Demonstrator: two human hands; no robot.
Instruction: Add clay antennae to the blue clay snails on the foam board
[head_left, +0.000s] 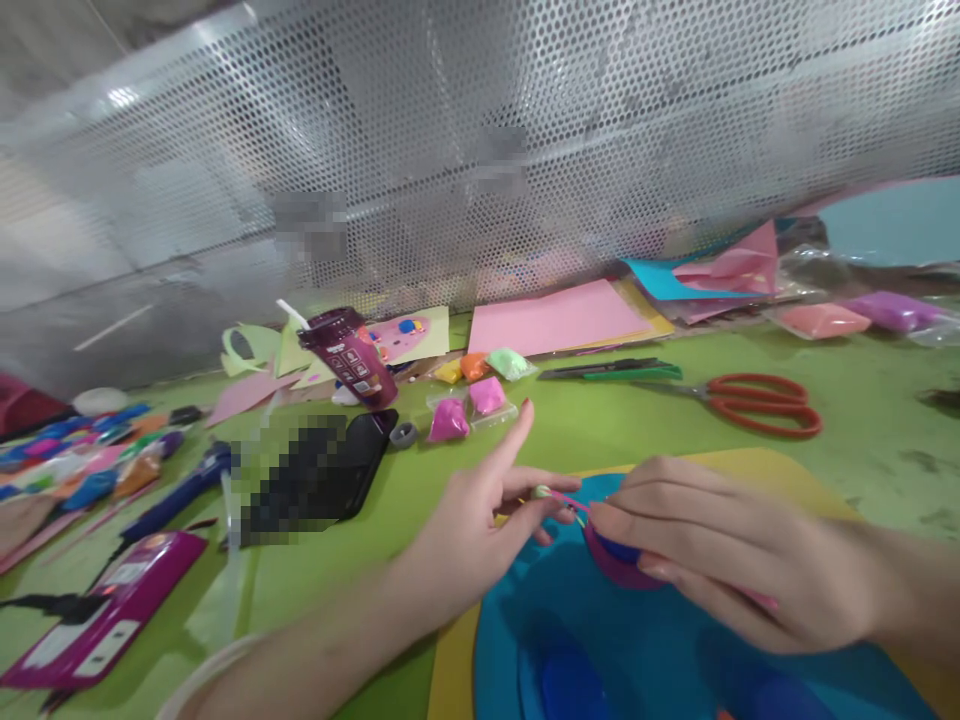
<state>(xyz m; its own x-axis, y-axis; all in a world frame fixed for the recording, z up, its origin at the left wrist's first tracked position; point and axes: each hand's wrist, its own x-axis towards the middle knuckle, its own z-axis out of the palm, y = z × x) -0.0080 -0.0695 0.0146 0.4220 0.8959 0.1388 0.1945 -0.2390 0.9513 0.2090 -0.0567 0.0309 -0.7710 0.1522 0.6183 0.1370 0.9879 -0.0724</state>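
My left hand (480, 515) is closed in a pinch, index finger raised, on a thin pink and green strand (559, 495) with a pale green tip. The strand runs toward my right hand (727, 545), whose fingers are pressed together over a dark blue and magenta round piece (622, 570). Those fingers hide much of the piece. Beneath both hands lies a blue rounded sheet (645, 650) on a yellow sheet (757, 465). A dark blue round shape (574, 685) is on the blue sheet near the bottom edge.
Red-handled scissors (761, 400) and a green cutter knife (622, 370) lie beyond my hands. Small clay packets (450, 418), a tape roll (403, 434), a phone (367, 465) and a maroon cup (352, 355) are leftward. A magenta power strip (120, 605) lies far left. Perforated metal (450, 150) stands behind.
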